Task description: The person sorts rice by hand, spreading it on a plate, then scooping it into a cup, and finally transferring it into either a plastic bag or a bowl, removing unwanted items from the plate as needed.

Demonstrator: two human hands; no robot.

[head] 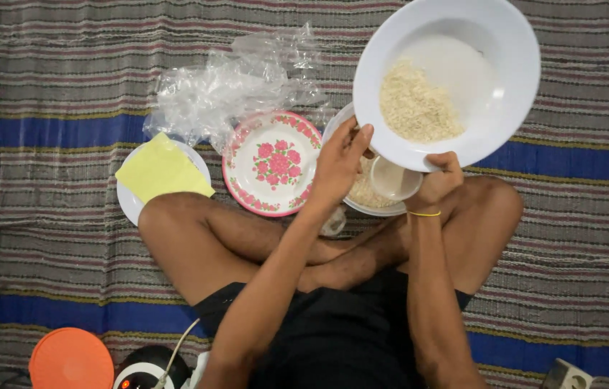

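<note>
I sit cross-legged on a striped mat. My right hand (440, 179) grips the near rim of a large white bowl (506, 65), lifted and tilted toward me, with a heap of pale rice grains (416, 104) inside. My left hand (338, 160) has its fingers on the bowl's left rim. Under the raised bowl a second white bowl (362, 196) rests on the mat, holding more rice and a small white cup (394, 179).
A plate with pink roses (272, 162) lies left of my hands. Further left, a yellow cloth (160, 169) rests on a white plate (130, 205). Crumpled clear plastic (240, 79) lies behind them. An orange lid (70, 360) and a black appliance (147, 369) sit near my left hip.
</note>
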